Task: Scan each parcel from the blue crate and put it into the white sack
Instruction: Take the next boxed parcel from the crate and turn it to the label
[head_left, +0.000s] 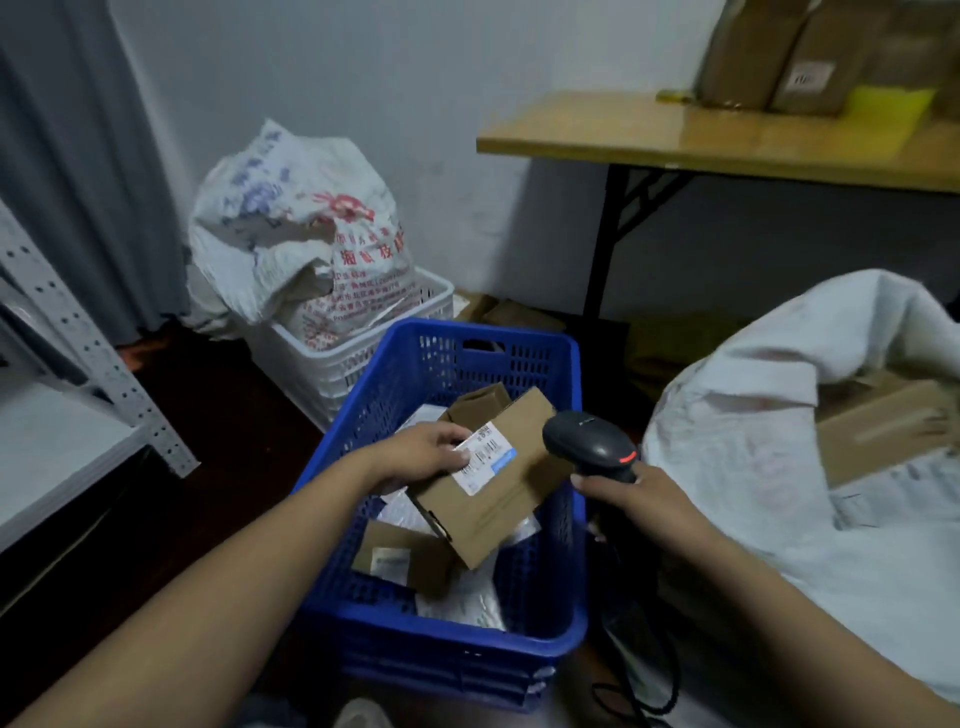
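My left hand grips a brown cardboard parcel by its left edge, holding it tilted above the blue crate. A white barcode label faces up on the parcel. Just right of it, my right hand holds a black handheld scanner whose head points toward the label. More cardboard boxes and white mailers lie in the crate under the parcel. The white sack stands open at the right with a cardboard box inside.
A white crate holding a printed full sack stands behind the blue crate. A grey metal shelf is at the left. A wooden folding table with boxes is at the upper right. The scanner's cable trails on the floor.
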